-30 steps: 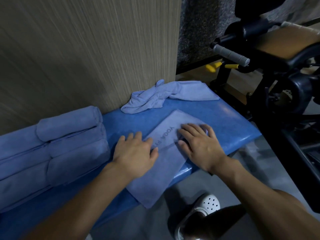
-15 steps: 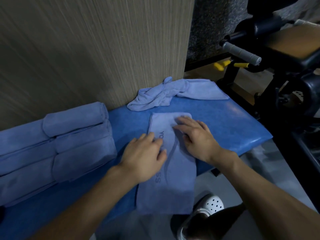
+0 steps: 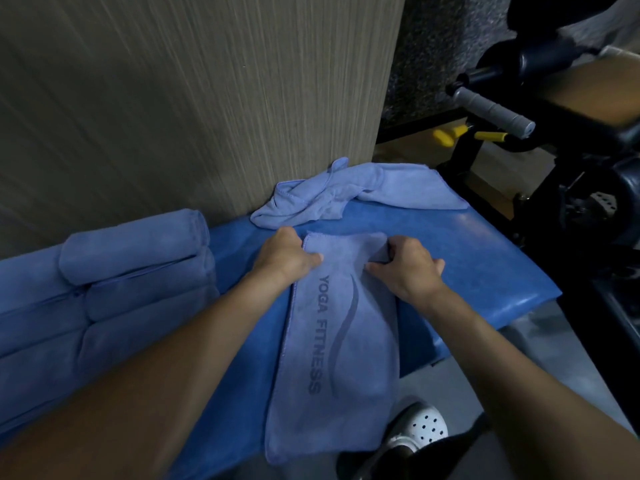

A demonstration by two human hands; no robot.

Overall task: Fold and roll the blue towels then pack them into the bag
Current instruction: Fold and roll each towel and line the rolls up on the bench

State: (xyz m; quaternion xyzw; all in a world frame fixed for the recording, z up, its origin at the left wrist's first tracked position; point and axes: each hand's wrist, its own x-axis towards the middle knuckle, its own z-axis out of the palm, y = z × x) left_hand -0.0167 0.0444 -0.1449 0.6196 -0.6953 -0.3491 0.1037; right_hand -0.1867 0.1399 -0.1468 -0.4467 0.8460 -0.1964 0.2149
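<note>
A matt, fleecy cloth towel (image 3: 341, 341) with dull printed lettering lies on a bench (image 3: 485, 268) of smooth, glossy blue padding; nearby, a matt wood-grain wall (image 3: 173, 98), a grey textured grip (image 3: 491, 110) and a perforated white plastic shoe (image 3: 420, 427).

A folded towel (image 3: 341, 341) printed YOGA FITNESS lies across the bench (image 3: 485, 268), its near end overhanging. A crumpled towel (image 3: 349, 195) lies at the bench's back. Rolled towels (image 3: 138, 268) are stacked at its left.

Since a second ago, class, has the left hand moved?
Yes. The left hand moved forward, nearer the crumpled towel, and grips the folded towel.
</note>
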